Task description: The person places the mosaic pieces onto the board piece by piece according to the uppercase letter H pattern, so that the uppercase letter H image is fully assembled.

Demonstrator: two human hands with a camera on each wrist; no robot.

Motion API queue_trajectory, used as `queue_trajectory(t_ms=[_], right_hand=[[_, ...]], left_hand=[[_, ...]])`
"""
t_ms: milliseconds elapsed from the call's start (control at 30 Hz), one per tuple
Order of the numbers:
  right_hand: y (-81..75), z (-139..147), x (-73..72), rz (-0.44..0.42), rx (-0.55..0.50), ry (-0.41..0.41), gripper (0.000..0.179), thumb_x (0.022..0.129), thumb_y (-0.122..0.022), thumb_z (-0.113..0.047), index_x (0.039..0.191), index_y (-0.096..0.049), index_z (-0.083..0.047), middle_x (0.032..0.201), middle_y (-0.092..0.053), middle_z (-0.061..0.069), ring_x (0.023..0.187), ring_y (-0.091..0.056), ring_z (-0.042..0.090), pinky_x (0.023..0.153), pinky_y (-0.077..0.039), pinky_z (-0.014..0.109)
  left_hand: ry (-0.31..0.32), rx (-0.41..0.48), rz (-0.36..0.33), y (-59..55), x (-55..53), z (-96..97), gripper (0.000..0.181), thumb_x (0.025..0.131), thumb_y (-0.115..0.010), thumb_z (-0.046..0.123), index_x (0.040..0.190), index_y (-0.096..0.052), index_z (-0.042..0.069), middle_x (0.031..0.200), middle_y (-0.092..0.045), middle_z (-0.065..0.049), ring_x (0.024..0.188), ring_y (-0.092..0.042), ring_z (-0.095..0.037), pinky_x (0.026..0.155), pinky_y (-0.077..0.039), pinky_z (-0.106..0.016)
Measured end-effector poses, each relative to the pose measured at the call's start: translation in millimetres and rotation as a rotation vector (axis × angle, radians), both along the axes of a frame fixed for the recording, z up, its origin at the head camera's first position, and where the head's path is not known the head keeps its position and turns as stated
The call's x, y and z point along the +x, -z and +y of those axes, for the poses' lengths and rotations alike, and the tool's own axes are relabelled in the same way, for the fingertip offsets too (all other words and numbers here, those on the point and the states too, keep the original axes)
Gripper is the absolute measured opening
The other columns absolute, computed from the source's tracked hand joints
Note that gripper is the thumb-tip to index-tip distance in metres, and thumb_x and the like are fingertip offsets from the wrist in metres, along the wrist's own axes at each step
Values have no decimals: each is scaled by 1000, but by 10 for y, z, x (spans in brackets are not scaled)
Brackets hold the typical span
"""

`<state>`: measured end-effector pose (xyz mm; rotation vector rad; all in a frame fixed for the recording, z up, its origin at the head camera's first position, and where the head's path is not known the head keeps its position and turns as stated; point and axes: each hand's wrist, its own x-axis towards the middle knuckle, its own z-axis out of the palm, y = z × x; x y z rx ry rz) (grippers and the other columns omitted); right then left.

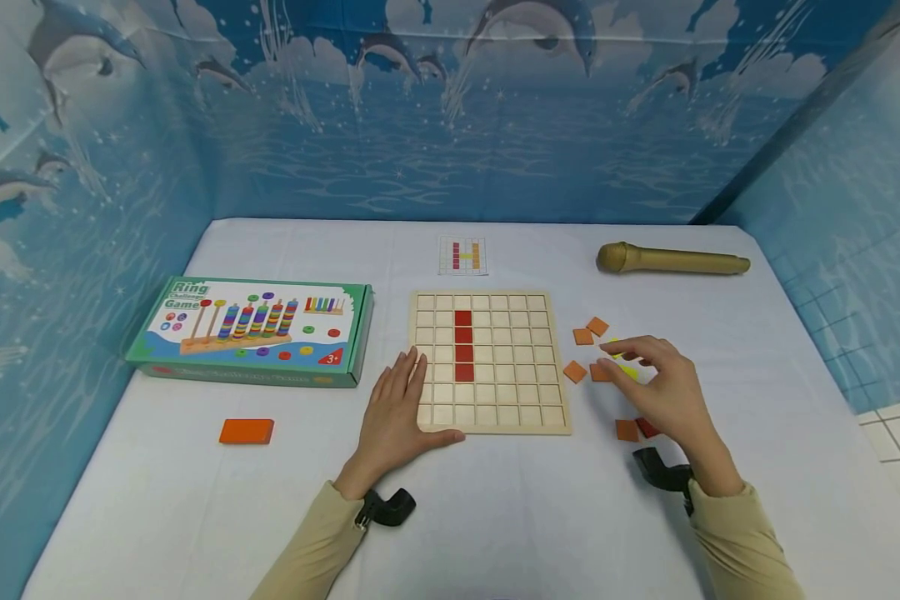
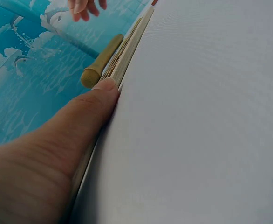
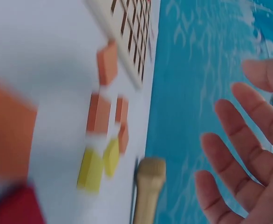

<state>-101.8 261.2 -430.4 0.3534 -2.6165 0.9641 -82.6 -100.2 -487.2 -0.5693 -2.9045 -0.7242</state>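
A wooden grid board [image 1: 506, 400] lies in the middle of the white table, with several red square tiles [image 1: 463, 353] in one column. My left hand [image 1: 393, 412] rests on its near left corner, fingers extended; in the left wrist view the thumb [image 2: 87, 109] lies along the board's front edge. Right of the board, my right hand [image 1: 663, 387] hovers over loose tiles, fingers spread and holding nothing in the right wrist view. Below it are two yellow tiles [image 3: 90, 172], partly covered in the head view, several orange tiles [image 1: 574, 372] and a red tile [image 1: 648, 427].
Behind the board lies a small pattern card [image 1: 462, 255] with coloured squares. A gold microphone-shaped object [image 1: 675, 260] lies at the back right. A green ring game box [image 1: 255, 333] stands left, with an orange block [image 1: 246, 432] before it. A blue dolphin-print curtain [image 1: 450, 150] surrounds the table.
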Motion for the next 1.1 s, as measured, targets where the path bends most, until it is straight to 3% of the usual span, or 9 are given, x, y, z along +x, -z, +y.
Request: queue_trajectory(t_ms=[167, 267, 400, 500, 800, 1100], right_hand=[[456, 503, -32, -91, 101, 46, 34, 79, -77, -36, 110, -68, -23, 104, -62, -5, 90, -50, 15, 75, -39, 36], [364, 584, 62, -171, 92, 2, 37, 79, -79, -30, 112, -67, -18, 104, -61, 0, 91, -48, 19, 76, -38, 39], [-23, 471, 241, -294, 86, -76, 39, 77, -81, -18, 111, -65, -5, 104, -60, 11, 90, -47, 28, 74, -38, 45], [-174, 430, 313, -386, 113, -103, 41, 77, -80, -19, 110, -64, -2, 107, -59, 14, 91, -47, 30, 74, -38, 46], [-131, 493, 339, -612, 137, -116, 43, 73, -83, -18, 110, -65, -6, 105, -60, 7, 93, -45, 26, 71, -46, 35], [-85, 543, 339, -620, 210, -140, 33, 72, -82, -9, 102, -69, -8, 96, -59, 2, 88, -48, 24, 69, -47, 33]], left_hand=[[0, 0, -3, 0, 0, 5, 116, 67, -71, 67, 149, -23, 1, 155, -18, -13, 142, -10, -26, 113, -10, -41], [-1, 1, -7, -2, 0, 6, 116, 67, -71, 67, 149, -23, 1, 155, -18, -12, 142, -10, -26, 113, -9, -41], [-3, 3, -13, -9, 2, 5, 116, 67, -71, 67, 149, -23, 1, 155, -17, -12, 142, -10, -26, 113, -9, -40], [-3, 2, -16, -14, 3, 5, 116, 67, -71, 67, 149, -23, 1, 156, -16, -12, 142, -10, -26, 113, -9, -40], [-3, 8, -15, -19, 3, 8, 116, 67, -71, 67, 149, -24, 1, 155, -18, -13, 142, -10, -26, 113, -9, -41], [-6, 0, -18, -12, 2, 10, 115, 67, -71, 67, 149, -24, 1, 155, -18, -13, 142, -10, -26, 113, -10, -41]])
